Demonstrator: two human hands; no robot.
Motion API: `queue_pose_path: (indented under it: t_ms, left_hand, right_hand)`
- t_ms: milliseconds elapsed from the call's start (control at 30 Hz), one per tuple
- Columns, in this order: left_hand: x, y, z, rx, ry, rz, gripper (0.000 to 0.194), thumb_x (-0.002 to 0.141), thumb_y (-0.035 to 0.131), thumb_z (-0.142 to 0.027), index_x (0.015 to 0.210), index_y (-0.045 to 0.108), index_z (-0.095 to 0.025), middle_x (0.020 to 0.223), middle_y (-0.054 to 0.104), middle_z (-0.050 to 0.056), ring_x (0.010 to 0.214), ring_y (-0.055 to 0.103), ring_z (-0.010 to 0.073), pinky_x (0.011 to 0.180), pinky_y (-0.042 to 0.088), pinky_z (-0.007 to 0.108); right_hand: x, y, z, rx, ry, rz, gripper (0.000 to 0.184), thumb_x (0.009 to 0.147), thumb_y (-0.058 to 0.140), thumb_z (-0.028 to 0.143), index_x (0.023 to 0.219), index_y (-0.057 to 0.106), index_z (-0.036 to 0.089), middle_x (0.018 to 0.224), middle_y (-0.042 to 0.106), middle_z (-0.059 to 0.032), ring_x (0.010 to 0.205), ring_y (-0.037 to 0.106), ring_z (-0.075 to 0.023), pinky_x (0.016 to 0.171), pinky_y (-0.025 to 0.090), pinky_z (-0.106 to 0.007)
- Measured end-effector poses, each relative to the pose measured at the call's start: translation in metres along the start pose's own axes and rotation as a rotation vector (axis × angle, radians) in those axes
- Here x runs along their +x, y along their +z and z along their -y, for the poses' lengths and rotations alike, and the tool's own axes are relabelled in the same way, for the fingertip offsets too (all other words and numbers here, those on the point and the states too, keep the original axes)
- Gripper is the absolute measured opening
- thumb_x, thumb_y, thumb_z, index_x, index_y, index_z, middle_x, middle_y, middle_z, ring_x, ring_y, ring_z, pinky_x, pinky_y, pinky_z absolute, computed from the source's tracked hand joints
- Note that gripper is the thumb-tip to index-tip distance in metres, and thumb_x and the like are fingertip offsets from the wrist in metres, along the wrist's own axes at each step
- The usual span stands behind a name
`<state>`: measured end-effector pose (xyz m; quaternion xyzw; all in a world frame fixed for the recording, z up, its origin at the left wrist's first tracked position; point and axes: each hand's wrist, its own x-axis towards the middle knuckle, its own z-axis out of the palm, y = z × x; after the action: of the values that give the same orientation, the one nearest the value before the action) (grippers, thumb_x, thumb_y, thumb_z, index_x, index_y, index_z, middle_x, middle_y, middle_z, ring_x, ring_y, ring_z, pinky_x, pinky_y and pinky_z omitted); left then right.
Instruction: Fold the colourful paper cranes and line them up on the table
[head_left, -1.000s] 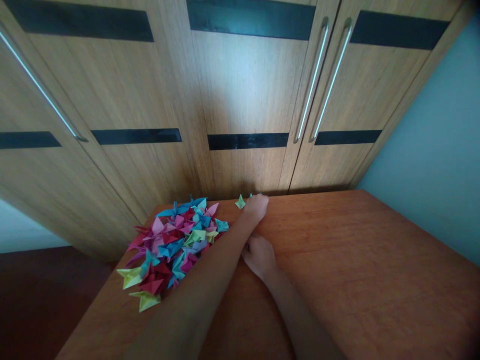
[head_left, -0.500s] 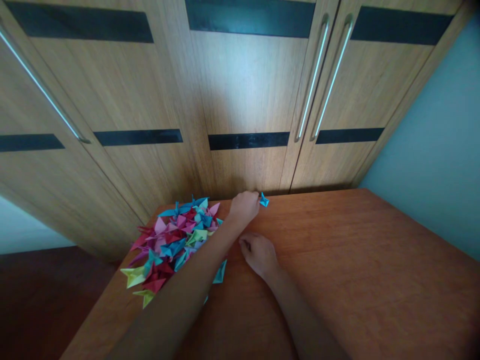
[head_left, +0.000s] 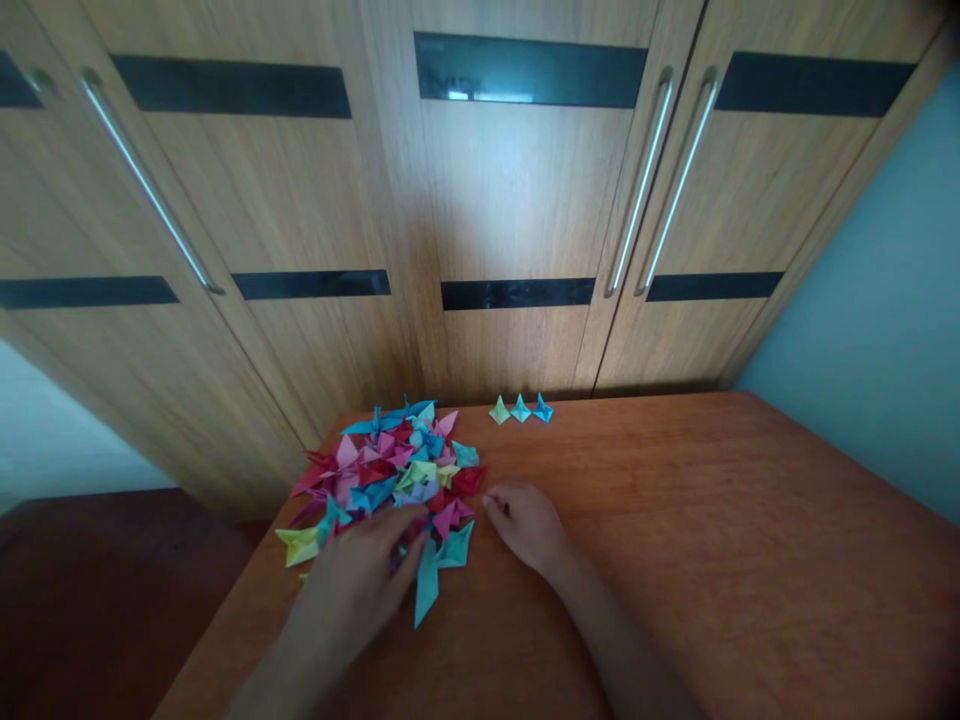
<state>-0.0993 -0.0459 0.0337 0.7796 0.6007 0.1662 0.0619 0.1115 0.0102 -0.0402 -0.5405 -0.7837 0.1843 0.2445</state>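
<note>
A heap of folded paper cranes (head_left: 375,497) in red, pink, blue, teal, purple and yellow-green lies on the left part of the table. My left hand (head_left: 367,565) is over its near side, thumb and forefinger slightly apart among the pieces. A teal crane (head_left: 427,585) sticks out beside the thumb. To the right of the heap my right hand (head_left: 529,525) rests on the wood, fingers curled in and nothing visible in them. At the back edge stand three small cranes in a row: a green one (head_left: 499,411), a light teal one (head_left: 520,409) and a blue one (head_left: 543,409).
The reddish-brown wooden table (head_left: 712,530) reaches back to a wooden wardrobe (head_left: 517,200) with dark bands and long metal handles (head_left: 681,180). A pale blue wall (head_left: 885,330) rises on the right. Dark floor (head_left: 112,580) shows at the left.
My left hand has left the back row, where the three cranes now show fully, and come back to the heap. My right hand has stayed almost in place. The view has shifted slightly.
</note>
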Motion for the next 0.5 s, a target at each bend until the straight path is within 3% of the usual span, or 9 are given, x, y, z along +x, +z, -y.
queue_pose_path:
  t_ms: [100, 233, 500]
  left_hand:
    - [-0.032, 0.009, 0.009, -0.018, -0.072, 0.116, 0.029, 0.087, 0.043, -0.031, 0.108, 0.063, -0.028, 0.097, 0.070, 0.003, 0.082, 0.066, 0.0192, 0.071, 0.049, 0.027]
    - [-0.059, 0.022, 0.018, -0.016, -0.129, 0.159, 0.031, 0.087, 0.041, -0.030, 0.111, 0.061, -0.030, 0.115, 0.065, 0.003, 0.100, 0.063, 0.0210, 0.084, 0.048, 0.031]
    - [-0.071, 0.032, 0.031, 0.049, -0.255, 0.121, 0.033, 0.088, 0.040, -0.035, 0.116, 0.057, -0.033, 0.117, 0.063, 0.002, 0.096, 0.064, 0.0211, 0.076, 0.050, 0.032]
  right_hand:
    - [-0.002, 0.002, 0.005, 0.062, -0.036, 0.037, 0.033, 0.091, 0.039, 0.036, 0.073, 0.062, 0.021, 0.069, 0.064, -0.0009, 0.064, 0.055, -0.0125, 0.056, 0.027, -0.022]
    - [-0.004, 0.004, 0.006, 0.121, -0.057, 0.071, 0.039, 0.091, 0.038, 0.043, 0.071, 0.063, 0.020, 0.068, 0.064, -0.0006, 0.062, 0.056, -0.0121, 0.054, 0.027, -0.021]
    - [-0.002, 0.005, 0.004, 0.201, -0.043, 0.115, 0.033, 0.087, 0.044, 0.043, 0.077, 0.067, 0.021, 0.070, 0.066, 0.0004, 0.063, 0.057, -0.0123, 0.055, 0.031, -0.020]
